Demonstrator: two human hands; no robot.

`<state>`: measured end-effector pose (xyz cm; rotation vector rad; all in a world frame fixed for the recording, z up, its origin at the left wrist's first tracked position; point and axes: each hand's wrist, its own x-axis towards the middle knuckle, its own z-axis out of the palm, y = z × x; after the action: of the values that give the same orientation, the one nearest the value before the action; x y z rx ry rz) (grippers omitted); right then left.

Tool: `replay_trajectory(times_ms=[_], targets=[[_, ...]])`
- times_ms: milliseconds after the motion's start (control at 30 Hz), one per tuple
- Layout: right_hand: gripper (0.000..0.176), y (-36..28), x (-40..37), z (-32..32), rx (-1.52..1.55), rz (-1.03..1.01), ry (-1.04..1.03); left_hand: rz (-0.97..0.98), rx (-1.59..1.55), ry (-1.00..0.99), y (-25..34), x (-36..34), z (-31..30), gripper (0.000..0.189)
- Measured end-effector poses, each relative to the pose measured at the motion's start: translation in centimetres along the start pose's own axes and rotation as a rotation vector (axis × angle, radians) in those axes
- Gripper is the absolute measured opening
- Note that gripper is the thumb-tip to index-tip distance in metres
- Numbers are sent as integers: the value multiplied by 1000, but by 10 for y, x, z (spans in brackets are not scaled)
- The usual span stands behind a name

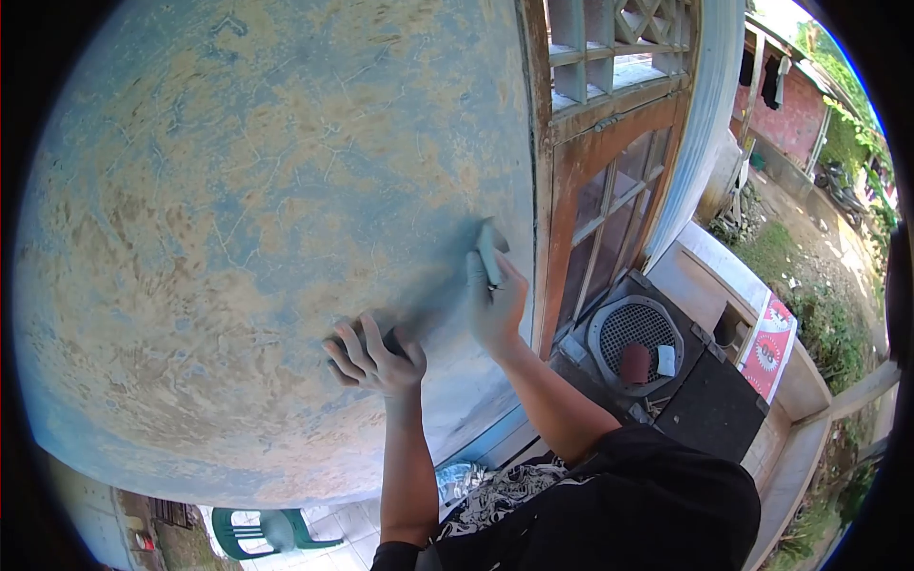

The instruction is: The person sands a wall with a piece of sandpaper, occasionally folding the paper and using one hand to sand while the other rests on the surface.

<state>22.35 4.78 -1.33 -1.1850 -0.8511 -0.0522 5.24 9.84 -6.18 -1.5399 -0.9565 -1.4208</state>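
A wall [267,181] with worn blue paint, beige patches and fine cracks fills the left and middle of the head view. My right hand [497,300] is closed around a pale blue-green folded piece of sandpaper [488,253], held at the wall near the door frame. A darker edge of the sheet shows beside my fingers. Lower left, my left hand [374,358] rests on the wall with fingers spread. The space between its thumb and fingers looks dark, and I see nothing held there. Dark shadow lies on the wall between both hands.
Right of the wall stands a wooden door [571,190] with glass panes. Below it, a black speaker box [709,404] with a round grille carries a reddish-brown roll [635,363] and a pale blue piece [665,361]. A green plastic chair [228,533] stands at the lower left.
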Motion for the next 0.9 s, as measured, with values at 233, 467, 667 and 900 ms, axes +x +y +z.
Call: replay_trajectory(times_ms=[233, 467, 667, 900], targets=[[42, 48, 5, -18, 33, -303, -29, -2, -32, -118, -11, 9, -18, 58], [21, -24, -4, 18, 196, -73, -83, -116, 20, -114, -7, 58, -8, 62], [40, 21, 0, 5, -37, -344, -61, -29, 29, -37, -12, 54, -5, 60], [32, -4, 11, 15, 44, 45, 69, -53, 72, -32, -7, 51, -6, 58]])
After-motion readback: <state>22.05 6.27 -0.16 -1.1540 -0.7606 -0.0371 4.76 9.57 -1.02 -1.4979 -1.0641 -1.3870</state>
